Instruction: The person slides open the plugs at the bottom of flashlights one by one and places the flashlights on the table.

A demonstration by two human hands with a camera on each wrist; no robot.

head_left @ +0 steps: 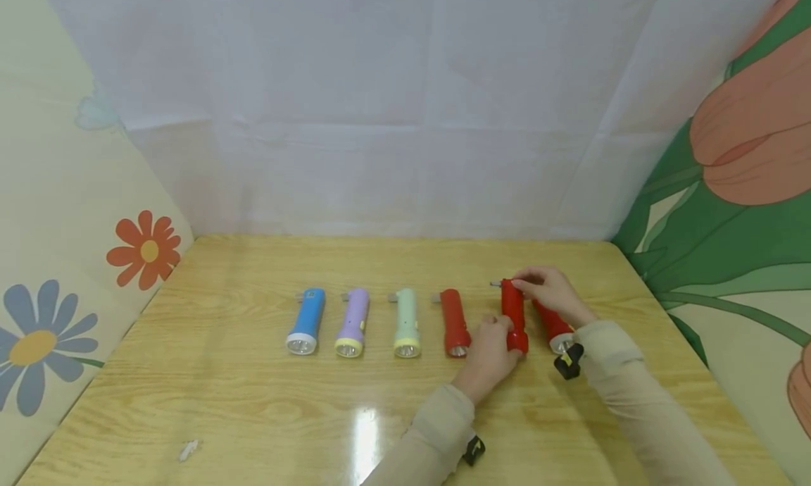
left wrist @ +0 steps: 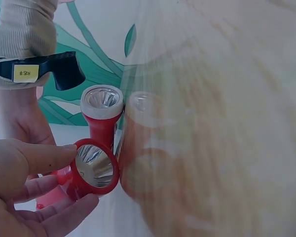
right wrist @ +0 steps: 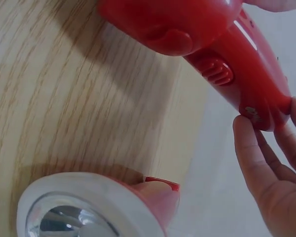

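Note:
A red flashlight (head_left: 514,306) with a red-rimmed head is held between both hands, lens end toward the near side. My left hand (head_left: 488,352) grips its head; in the left wrist view, the thumb and fingers lie around the red rim (left wrist: 113,185). With fingertips and thumb, my right hand (head_left: 550,290) pinches the tail end, where a small prong-like piece juts left. A ribbed switch (right wrist: 217,71) shows on its body in the right wrist view. Just right of it lies another red flashlight (head_left: 552,325) with a white rim, partly hidden by my right hand.
Left of the hands, a red flashlight (head_left: 454,320), a mint one (head_left: 407,317), a purple one (head_left: 356,315) and a blue one (head_left: 309,313) lie in a row. Grey tabs stick out near their tails. The wooden table (head_left: 253,401) meets a white cloth (head_left: 393,155) behind.

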